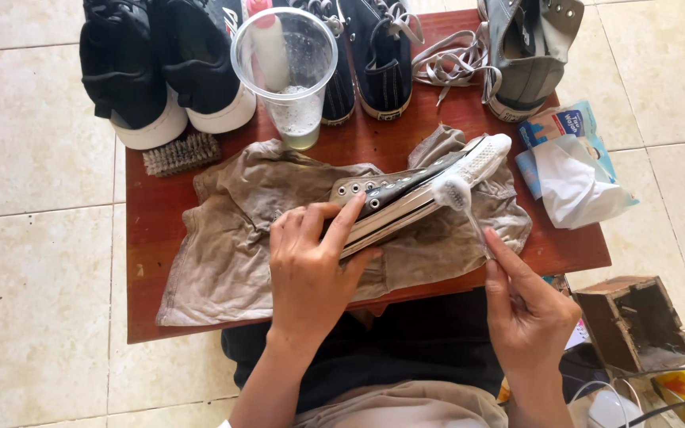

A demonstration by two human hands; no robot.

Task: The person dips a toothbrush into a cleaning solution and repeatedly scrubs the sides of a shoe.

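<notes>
My red-brown counter (160, 238) fills the middle of the frame, and I've spread a stained grey cloth (223, 246) over it to catch the drips. On that cloth, centre frame, lies the dark canvas sneaker (406, 198), tipped on its side so the white sole edge faces up. My left hand (311, 269) presses down on it, palm flat, fingers curled over the upper, pinning it steady. My right hand (529, 313), lower right, pinches a sudsy toothbrush (457, 198) against the sole. A plastic cup (285, 63) of soapy water stands at the top, within reach.
</notes>
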